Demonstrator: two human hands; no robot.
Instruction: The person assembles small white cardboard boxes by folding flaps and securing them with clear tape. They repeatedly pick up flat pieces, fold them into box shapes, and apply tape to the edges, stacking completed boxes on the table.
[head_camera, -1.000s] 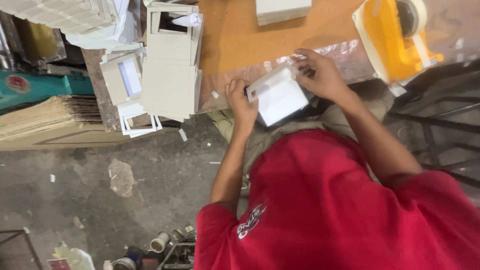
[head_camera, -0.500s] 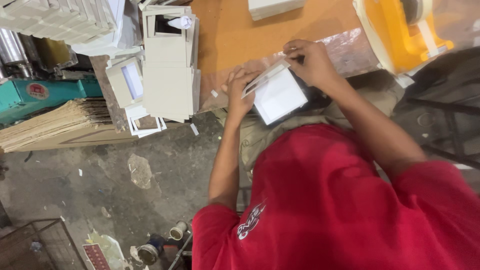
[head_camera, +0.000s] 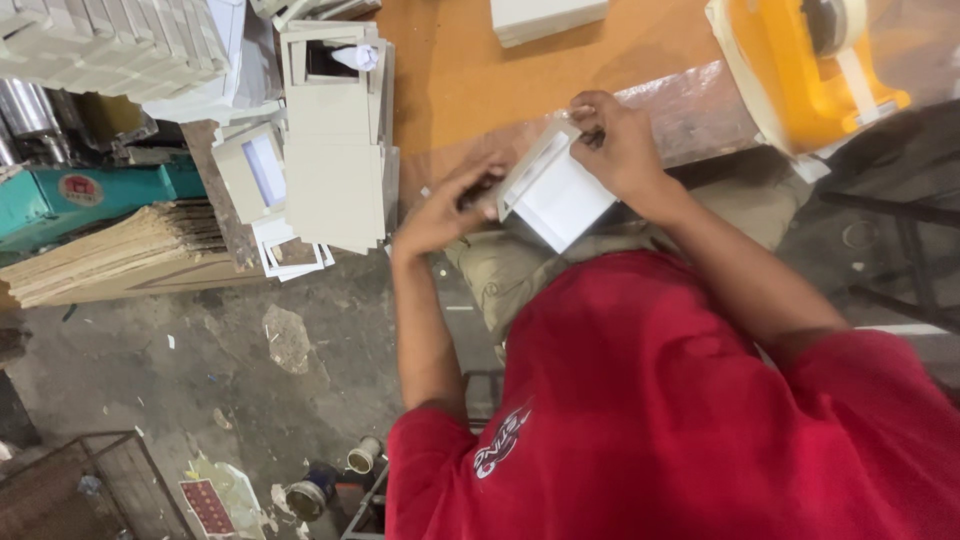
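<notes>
A small white flat box (head_camera: 556, 196) with a grey rim is held tilted over my lap, at the near edge of the orange table (head_camera: 470, 70). My left hand (head_camera: 440, 212) grips its left end, fingers curled around the edge. My right hand (head_camera: 618, 140) pinches its upper right corner, right by the clear plastic film (head_camera: 700, 105) that covers the table edge. My red shirt fills the lower right of the view.
A yellow tape dispenser (head_camera: 800, 60) stands at the table's right. Piles of grey-white box parts (head_camera: 335, 150) lie at its left, and a white box (head_camera: 545, 15) at the back. On the floor are brown cardboard sheets (head_camera: 120, 255), a teal machine (head_camera: 90, 190), a wire crate (head_camera: 90, 485) and cans (head_camera: 362, 455).
The box has tipped up onto its edge between my hands. My right hand has shifted to its upper corner, and my left hand has slid lower along its left end.
</notes>
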